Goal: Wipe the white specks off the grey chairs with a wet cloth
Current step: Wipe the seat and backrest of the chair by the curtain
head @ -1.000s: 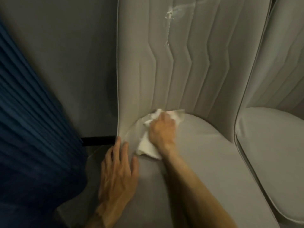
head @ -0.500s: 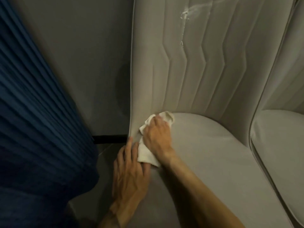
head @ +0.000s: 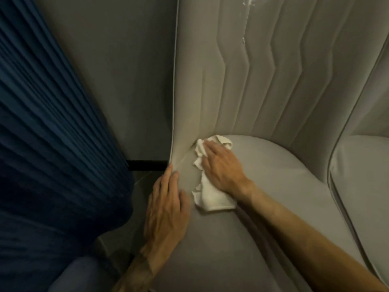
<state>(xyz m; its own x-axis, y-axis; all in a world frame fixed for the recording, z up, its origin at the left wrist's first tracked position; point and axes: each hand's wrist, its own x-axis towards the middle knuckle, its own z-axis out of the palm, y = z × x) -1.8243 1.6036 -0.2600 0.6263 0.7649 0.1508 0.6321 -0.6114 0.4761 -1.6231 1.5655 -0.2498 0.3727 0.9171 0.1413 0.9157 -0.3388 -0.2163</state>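
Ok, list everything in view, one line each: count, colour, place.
chair: 1, grey, centre, ribbed backrest
second chair: 1, grey, right edge
white specks: a few, white, top of the chair's backrest
cloth: 1, white, crumpled at the seat's back left corner
curtain: 1, dark blue, pleated, left
wall: 1, grey, behind the chair
skirting strip: 1, black, foot of the wall
left hand: 1, flat on the seat's left edge
right hand: 1, pressing on the cloth

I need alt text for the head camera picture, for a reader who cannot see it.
A person's right hand presses a white cloth into the corner of a grey chair seat; the left hand rests flat on the seat's edge. White specks show high on the backrest.
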